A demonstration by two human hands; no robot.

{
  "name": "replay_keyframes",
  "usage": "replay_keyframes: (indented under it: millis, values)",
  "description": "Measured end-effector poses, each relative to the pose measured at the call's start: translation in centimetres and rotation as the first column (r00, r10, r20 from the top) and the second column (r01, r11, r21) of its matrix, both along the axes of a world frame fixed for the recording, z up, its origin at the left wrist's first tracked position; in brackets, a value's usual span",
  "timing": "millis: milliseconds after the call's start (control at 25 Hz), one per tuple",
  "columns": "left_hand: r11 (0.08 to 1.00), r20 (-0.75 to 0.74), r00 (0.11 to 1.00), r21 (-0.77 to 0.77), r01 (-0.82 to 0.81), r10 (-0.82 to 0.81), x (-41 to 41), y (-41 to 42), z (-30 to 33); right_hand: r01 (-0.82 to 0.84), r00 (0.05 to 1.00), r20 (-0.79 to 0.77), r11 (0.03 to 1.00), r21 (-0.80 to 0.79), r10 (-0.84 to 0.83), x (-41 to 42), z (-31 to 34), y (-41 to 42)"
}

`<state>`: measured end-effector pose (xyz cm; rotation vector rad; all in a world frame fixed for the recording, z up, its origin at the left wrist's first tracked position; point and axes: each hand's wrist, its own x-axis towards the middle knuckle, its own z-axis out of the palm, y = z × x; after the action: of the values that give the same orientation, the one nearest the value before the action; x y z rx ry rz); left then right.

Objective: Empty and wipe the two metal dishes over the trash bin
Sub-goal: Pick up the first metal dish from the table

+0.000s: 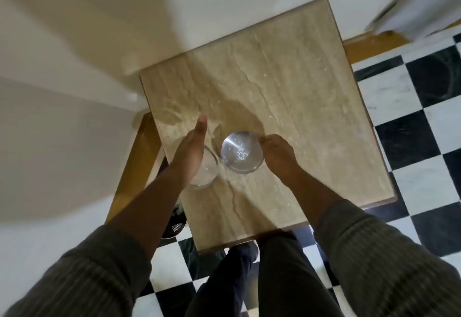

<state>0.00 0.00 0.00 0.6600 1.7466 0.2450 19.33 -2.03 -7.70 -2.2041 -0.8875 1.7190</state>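
Right hand (277,153) fingers pinching right dish (241,152) rim; left hand (192,147) flat, fingers extended, over left dish (205,174)

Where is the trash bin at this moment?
In the head view, the trash bin stands on the floor left of the table, mostly hidden under the left forearm.
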Motion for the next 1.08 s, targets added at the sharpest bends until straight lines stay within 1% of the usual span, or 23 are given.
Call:
replay_keyframes:
  millis: [120, 200, 280, 360, 480, 560, 680, 760, 880, 960, 1040, 1080]
  values:
    - [0.996, -0.037, 0.997, -0.044, 0.071, -0.073, 1.5, 1.4, -3.5, -0.044, 0.998, 0.047, 0.999, -0.016, 0.045, -0.3, -2.7, -0.2]
    - [0.993, -0.055, 0.994, -0.075, 0.092, -0.097, 2.2, 1.6, -4.7, -0.078, 0.996, 0.049, 0.997, -0.004, 0.078, -0.8, -3.4, -0.7]
    - [0.986, -0.006, 0.991, -0.102, 0.13, -0.132, 2.9, 0.8, -6.6, -0.121, 0.988, 0.093, 0.993, -0.004, 0.121, -0.8, -4.5, -1.3]
    - [0.98, 0.049, 0.985, -0.11, 0.168, -0.163, 3.1, 0.0, -7.4, -0.13, 0.983, 0.129, 0.991, -0.021, 0.132, -1.1, -4.5, -1.6]
    - [0.979, 0.067, 0.978, -0.041, 0.201, -0.198, 3.0, -0.2, -6.6, -0.12, 0.978, 0.169, 0.993, -0.01, 0.12, -1.6, -3.1, -1.8]
    - [0.982, 0.079, 0.979, -0.002, 0.188, -0.188, 2.0, 0.1, -5.7, -0.099, 0.978, 0.184, 0.995, 0.01, 0.095, -2.2, -1.5, -1.9]
    - [0.985, 0.135, 0.977, 0.054, 0.161, -0.167, -0.6, -0.2, -3.3, -0.055, 0.987, 0.153, 0.998, 0.027, 0.051, -3.7, 1.0, -2.0]
    - [0.99, 0.164, 0.978, 0.068, 0.121, -0.13, -3.1, -0.9, -1.8, -0.066, 0.99, 0.128, 0.997, 0.032, 0.062, -5.7, 2.6, -1.9]
    - [0.999, 0.13, 0.991, 0.038, -0.033, 0.028, -7.6, -3.0, -0.5, -0.129, 0.989, 0.082, 0.99, 0.054, 0.124, -9.9, 4.0, -2.5]
    - [0.986, 0.127, 0.98, 0.041, -0.16, 0.153, -11.1, -5.3, -0.3, -0.196, 0.981, 0.028, 0.978, 0.066, 0.195, -13.7, 4.1, -3.7]
    - [0.976, 0.143, 0.967, 0.038, -0.216, 0.209, -14.6, -8.2, -0.4, -0.261, 0.964, -0.02, 0.963, 0.068, 0.263, -17.2, 3.7, -5.1]
    - [0.969, 0.128, 0.962, 0.033, -0.245, 0.239, -16.2, -9.6, -0.8, -0.291, 0.955, -0.035, 0.955, 0.064, 0.293, -18.7, 3.3, -5.8]
